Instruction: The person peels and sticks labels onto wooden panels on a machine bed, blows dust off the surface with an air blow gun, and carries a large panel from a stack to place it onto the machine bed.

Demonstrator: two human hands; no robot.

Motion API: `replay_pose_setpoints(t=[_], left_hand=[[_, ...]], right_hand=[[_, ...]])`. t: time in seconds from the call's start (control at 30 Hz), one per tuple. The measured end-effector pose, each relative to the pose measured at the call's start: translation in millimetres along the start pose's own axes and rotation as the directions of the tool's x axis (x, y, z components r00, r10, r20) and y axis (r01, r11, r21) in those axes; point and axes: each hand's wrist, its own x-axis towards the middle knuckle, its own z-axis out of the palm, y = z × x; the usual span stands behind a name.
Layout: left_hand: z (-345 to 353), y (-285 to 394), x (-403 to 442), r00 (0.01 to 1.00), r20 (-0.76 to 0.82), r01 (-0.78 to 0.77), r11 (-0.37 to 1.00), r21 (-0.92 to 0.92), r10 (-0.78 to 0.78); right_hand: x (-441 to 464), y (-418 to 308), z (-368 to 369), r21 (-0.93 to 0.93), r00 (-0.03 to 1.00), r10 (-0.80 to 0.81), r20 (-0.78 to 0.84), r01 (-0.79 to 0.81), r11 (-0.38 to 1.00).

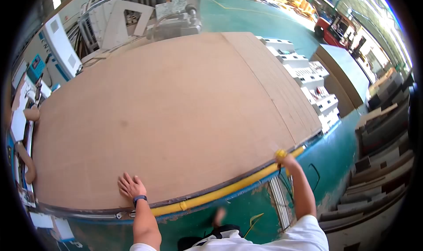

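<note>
A large brown wooden board (176, 114) covers the machine table in front of me. My left hand (131, 187) lies flat on the board near its front edge, fingers spread, with a dark band around the wrist. At the right front of the board, my right hand (288, 160) is closed around a small yellow tool (280, 154). That tool is blurred, and I cannot make out its kind. Below it runs a yellow strip (229, 189) along the table's front edge.
White stepped machine units (308, 76) line the right end of the table. A control cabinet (61, 46) and machine parts stand at the left. Stacked boards (379, 176) fill the right side, with a red forklift (330, 32) farther back.
</note>
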Motion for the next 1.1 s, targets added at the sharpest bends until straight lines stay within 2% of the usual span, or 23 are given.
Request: replay_pose_setpoints(t=[0.03, 0.1, 0.13, 0.17, 0.23, 0.33, 0.47, 0.53, 0.57, 0.63, 0.7, 0.77, 0.83, 0.9, 0.97, 1.0, 1.03, 1.07, 1.1], left_hand=[[0.8, -1.9, -4.1, 1.000, 0.006, 0.029, 1.000, -0.004, -0.029], [-1.5, 2.1, 0.5, 1.000, -0.008, 0.002, 1.000, -0.011, -0.002], [-8.9, 4.1, 1.2, 1.000, 0.009, 0.001, 1.000, -0.023, -0.001], [-8.8, 4.1, 0.6, 1.000, -0.008, 0.025, 0.999, -0.026, -0.025], [-7.8, 2.2, 4.5, 1.000, 0.015, 0.008, 0.999, -0.046, -0.008], [-7.2, 0.6, 7.2, 1.000, 0.022, 0.012, 0.998, -0.066, -0.010], [-16.0, 2.5, 7.5, 0.998, 0.059, 0.012, 0.996, -0.088, -0.007], [-13.0, 1.2, 8.8, 0.998, 0.065, 0.014, 0.996, -0.089, -0.008], [-11.2, 0.5, 9.5, 0.998, 0.056, 0.000, 0.995, -0.096, 0.005], [-9.2, -1.5, 10.6, 0.999, 0.041, -0.004, 0.995, -0.105, 0.008], [-9.3, -1.2, 9.6, 0.999, 0.040, 0.001, 0.995, -0.097, 0.002], [-8.9, -1.8, 9.5, 0.999, 0.031, -0.002, 0.995, -0.099, 0.005], [-10.8, -0.8, 8.5, 1.000, 0.016, -0.014, 0.995, -0.101, 0.016], [-13.4, -1.8, 8.7, 0.999, 0.049, 0.011, 0.995, -0.099, -0.006], [-12.6, -4.1, 5.8, 0.999, 0.049, 0.001, 0.995, -0.096, 0.003], [-12.6, -3.0, 7.8, 0.999, 0.050, 0.007, 0.995, -0.098, -0.002], [-13.8, -3.2, 9.2, 0.999, 0.042, -0.005, 0.994, -0.112, 0.010], [-14.9, -3.9, 8.7, 0.999, 0.054, 0.003, 0.994, -0.113, 0.003], [-16.4, -3.9, 6.5, 0.998, 0.069, 0.018, 0.993, -0.119, -0.010]], right_hand=[[50.3, -6.5, -7.9, 0.252, 0.983, -0.032, -0.179, 0.077, 0.965], [113.0, -75.4, -2.9, 0.456, 0.944, -0.008, -0.330, 0.166, 0.875], [156.6, -94.5, 8.7, 0.494, 0.943, -0.030, -0.332, 0.201, 0.846], [190.7, -118.7, 28.9, 0.497, 0.948, -0.053, -0.315, 0.212, 0.841], [244.9, -171.4, 83.7, 0.491, 0.953, 0.004, -0.304, 0.153, 0.858], [302.0, -219.0, 188.8, 0.573, 0.966, -0.042, -0.256, 0.187, 0.798], [280.7, -264.2, 308.9, 0.451, 0.980, -0.066, -0.186, 0.145, 0.881], [277.5, -265.9, 332.9, 0.496, 0.915, 0.120, -0.386, 0.096, 0.863], [275.7, -264.8, 331.6, 0.488, 0.915, 0.124, -0.384, 0.087, 0.868], [267.5, -263.3, 317.1, 0.475, 0.837, 0.264, -0.479, -0.006, 0.880], [261.1, -257.3, 299.4, 0.530, 0.855, 0.244, -0.458, 0.043, 0.847], [256.9, -239.8, 280.1, 0.569, 0.909, 0.093, -0.405, 0.171, 0.804], [227.9, -223.5, 260.5, 0.558, 0.915, 0.091, -0.392, 0.159, 0.814], [197.0, -191.3, 248.0, 0.568, 0.941, -0.012, -0.339, 0.214, 0.795], [158.0, -151.7, 239.0, 0.570, 0.971, -0.059, -0.232, 0.185, 0.801], [130.0, -124.3, 237.0, 0.474, 0.993, -0.049, -0.106, 0.094, 0.876], [80.4, -110.4, 241.4, 0.457, 0.992, -0.123, 0.029, 0.096, 0.884], [38.5, -88.9, 241.8, 0.229, 0.969, -0.136, 0.205, 0.088, 0.969], [7.3, -65.3, 242.4, 0.063, 0.912, -0.157, 0.379, 0.144, 0.988]])
